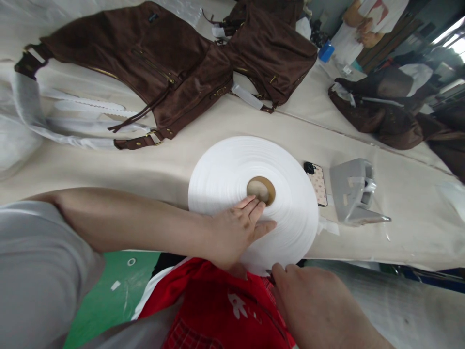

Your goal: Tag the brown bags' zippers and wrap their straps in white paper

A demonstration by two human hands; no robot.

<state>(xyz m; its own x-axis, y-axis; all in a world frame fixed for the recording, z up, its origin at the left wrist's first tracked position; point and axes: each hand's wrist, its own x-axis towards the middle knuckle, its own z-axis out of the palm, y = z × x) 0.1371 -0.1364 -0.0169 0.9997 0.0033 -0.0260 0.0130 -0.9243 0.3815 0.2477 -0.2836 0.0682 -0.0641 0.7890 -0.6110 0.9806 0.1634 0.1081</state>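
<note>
The white, flat, disc-shaped roll of wound strip [221, 169] lies on the pale, cream-covered bench [160, 174], its near side reaching the bench's near edge and seeming to jut slightly past it. At its middle is a round brown core [269, 186], with a pale surface visible through the hole. The person's left hand [236, 232] rests flat on the roll, its grip loose and spread, the fingertips at the core's rim. The right hand [308, 295], beside the roll's near side, has a narrow grip, the fingers curled around a small dark object [270, 276] that is mostly hidden.

On the red apron [207, 300], a white print sits above small marks too blurred to read. Towards the bench's far left corner lies a dark brown, soft bag with brass-coloured zips [181, 58]; its small dark label [153, 17] is too small to read, and a translucent white wrap covers its strap. Just beside it, nearer the far edge, is a second dark brown bag [272, 53]. Further right, a dark brown bag with pale material at its opening [381, 106] lies on its side; what else it contains cannot be told. Right of the roll are a pink-patterned phone [319, 186] and a grey, angular plastic holder [348, 189].
</note>
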